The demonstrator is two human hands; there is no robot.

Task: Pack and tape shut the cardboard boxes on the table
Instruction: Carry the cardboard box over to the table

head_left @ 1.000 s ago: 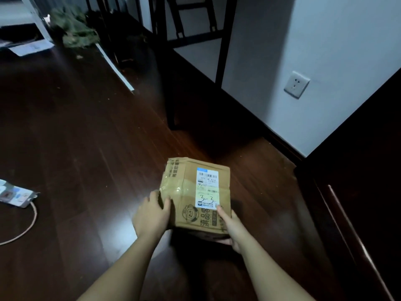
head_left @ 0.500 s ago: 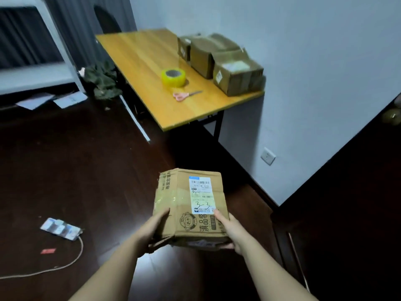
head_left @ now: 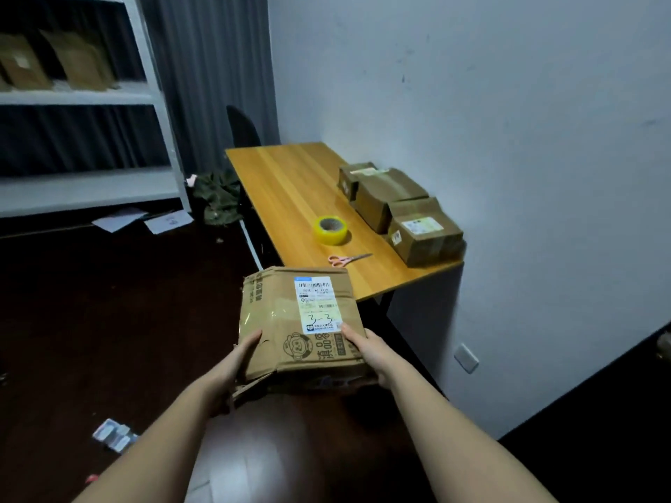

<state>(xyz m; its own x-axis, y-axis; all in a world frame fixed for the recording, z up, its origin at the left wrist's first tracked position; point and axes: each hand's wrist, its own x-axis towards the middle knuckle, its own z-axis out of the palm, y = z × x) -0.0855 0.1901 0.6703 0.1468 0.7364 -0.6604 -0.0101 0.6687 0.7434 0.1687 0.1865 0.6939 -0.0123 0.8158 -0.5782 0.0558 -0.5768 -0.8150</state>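
Both hands, left (head_left: 244, 352) and right (head_left: 366, 352), grip the box (head_left: 290, 321) at its near corners, fingers curled around it. Long axis points away toward the desk (head_left: 290, 186), label side up.

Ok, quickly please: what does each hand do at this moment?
Left hand: grips the left side of the cardboard box.
Right hand: grips the box's right side.

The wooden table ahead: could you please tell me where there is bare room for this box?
The wooden table is bare left of and beyond the yellow tape roll. Brown cardboard boxes crowd the wall side; pink scissors lie near the front.
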